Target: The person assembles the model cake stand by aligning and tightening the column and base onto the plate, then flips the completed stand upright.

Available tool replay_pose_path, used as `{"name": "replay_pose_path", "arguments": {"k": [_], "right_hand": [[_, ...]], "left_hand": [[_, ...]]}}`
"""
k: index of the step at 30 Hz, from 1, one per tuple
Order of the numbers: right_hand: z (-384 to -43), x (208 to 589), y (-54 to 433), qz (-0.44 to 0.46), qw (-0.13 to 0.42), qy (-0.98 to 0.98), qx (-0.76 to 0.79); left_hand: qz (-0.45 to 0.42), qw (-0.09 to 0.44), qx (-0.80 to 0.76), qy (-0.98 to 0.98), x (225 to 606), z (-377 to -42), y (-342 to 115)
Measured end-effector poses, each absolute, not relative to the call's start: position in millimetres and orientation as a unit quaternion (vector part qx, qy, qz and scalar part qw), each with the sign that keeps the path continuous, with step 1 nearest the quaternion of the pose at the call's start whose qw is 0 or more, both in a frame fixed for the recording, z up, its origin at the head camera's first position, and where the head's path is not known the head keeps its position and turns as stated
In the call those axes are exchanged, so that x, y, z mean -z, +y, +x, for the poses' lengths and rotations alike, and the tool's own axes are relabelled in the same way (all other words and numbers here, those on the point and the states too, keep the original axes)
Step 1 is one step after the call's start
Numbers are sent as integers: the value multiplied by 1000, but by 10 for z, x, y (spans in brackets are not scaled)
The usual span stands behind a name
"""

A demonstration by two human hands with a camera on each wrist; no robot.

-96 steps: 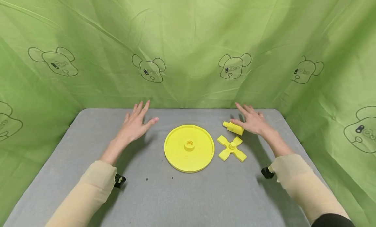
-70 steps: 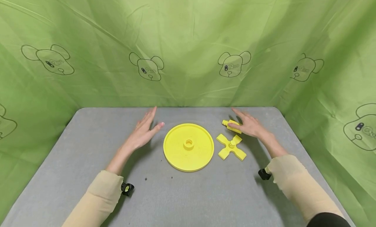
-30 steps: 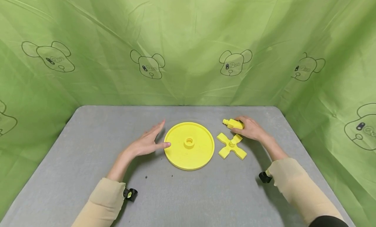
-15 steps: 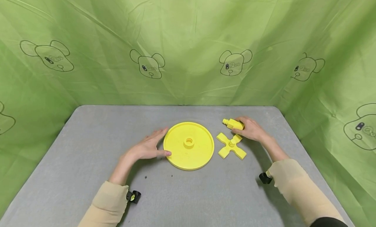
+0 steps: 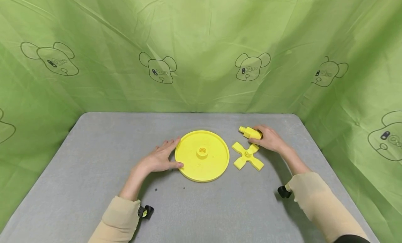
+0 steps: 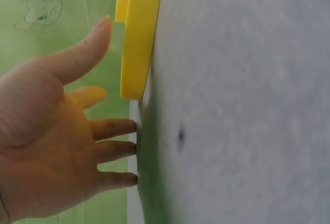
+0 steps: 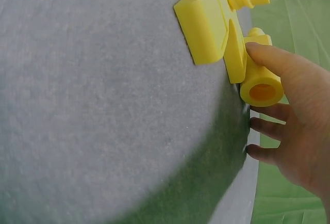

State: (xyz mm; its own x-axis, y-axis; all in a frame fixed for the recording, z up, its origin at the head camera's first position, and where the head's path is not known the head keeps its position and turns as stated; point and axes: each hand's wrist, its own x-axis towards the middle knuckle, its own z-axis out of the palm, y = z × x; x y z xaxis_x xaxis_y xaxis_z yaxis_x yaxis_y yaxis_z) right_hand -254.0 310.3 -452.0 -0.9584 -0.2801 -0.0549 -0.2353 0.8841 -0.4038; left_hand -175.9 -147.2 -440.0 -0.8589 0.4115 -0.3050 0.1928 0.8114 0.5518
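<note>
A yellow round disc (image 5: pixel 215 162) with a raised rim and a threaded collar in its middle lies on the grey table. At its left edge is my left hand (image 5: pixel 158 160), thumb and fingers spread; in the left wrist view the palm faces the disc (image 6: pixel 139 43). My right hand (image 5: pixel 269 138) holds a short yellow post (image 5: pixel 249 132) with a threaded end pointing left. In the right wrist view the thumb lies on the post (image 7: pixel 252 74), whose near end is hollow; its far side is hidden. A yellow cross-shaped base (image 5: pixel 242 162) with a threaded stub lies just in front.
The grey table (image 5: pixel 201 215) ends at a green curtain (image 5: pixel 201 93) printed with bear-head outlines, which also hangs on both sides. Small dark specks (image 5: pixel 155 189) mark the tabletop left of centre.
My left hand has come right and nearer, up to the disc's edge. My right hand has lowered and closed around the post, which has turned slightly. Disc and cross-shaped base stay in place.
</note>
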Motion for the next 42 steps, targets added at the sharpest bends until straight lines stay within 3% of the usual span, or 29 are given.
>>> {"name": "replay_pose_path", "arguments": {"k": [29,42], "right_hand": [[-2492,4563,3124,-85,32,960,264],[-2508,4447,3020,-81,-31,949,302]], "left_hand": [[157,205,-245,934,4381,-1699,-1445],[145,209,-235,938,4384,-1703,-1424]]}}
